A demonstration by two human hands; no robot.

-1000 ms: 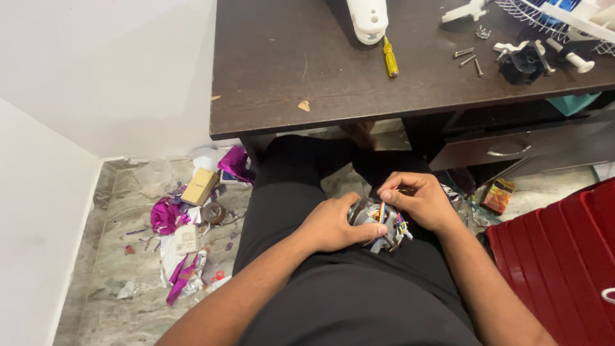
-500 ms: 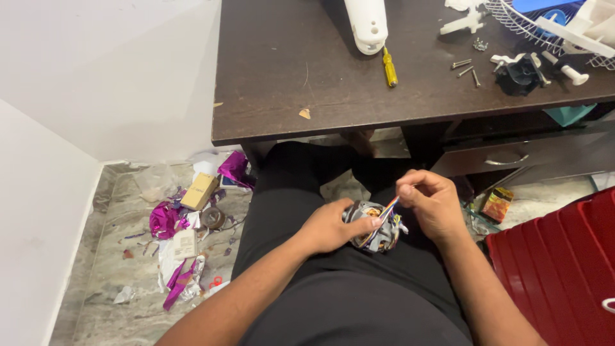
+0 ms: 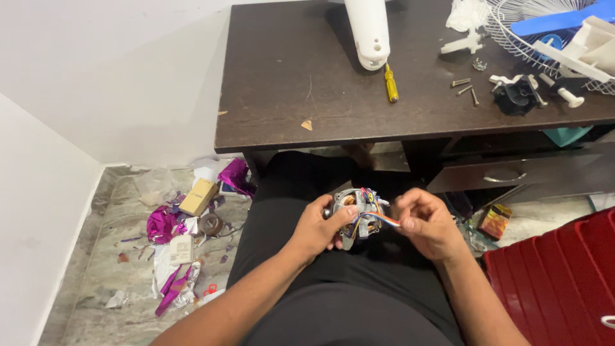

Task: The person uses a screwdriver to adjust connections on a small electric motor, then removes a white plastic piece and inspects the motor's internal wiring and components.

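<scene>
Held over the lap, below the dark table [image 3: 307,83], a small electric motor [image 3: 356,214] sits in the left hand [image 3: 320,227], whose grip is curled closed around its metal body. The right hand [image 3: 428,224] pinches the motor's coloured wires [image 3: 383,219] between thumb and fingertips, fingers clenched.

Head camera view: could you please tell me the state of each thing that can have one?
Small grey metal electric motor: bare, out of any housing, held over the lap.
Coloured wires: pinched, pulled sideways.
Left hand: gripping the motor.
Right hand: shut on the wires.
Yellow-handled screwdriver: lying flat, untouched.
Dark wooden drawer: partly open.
</scene>
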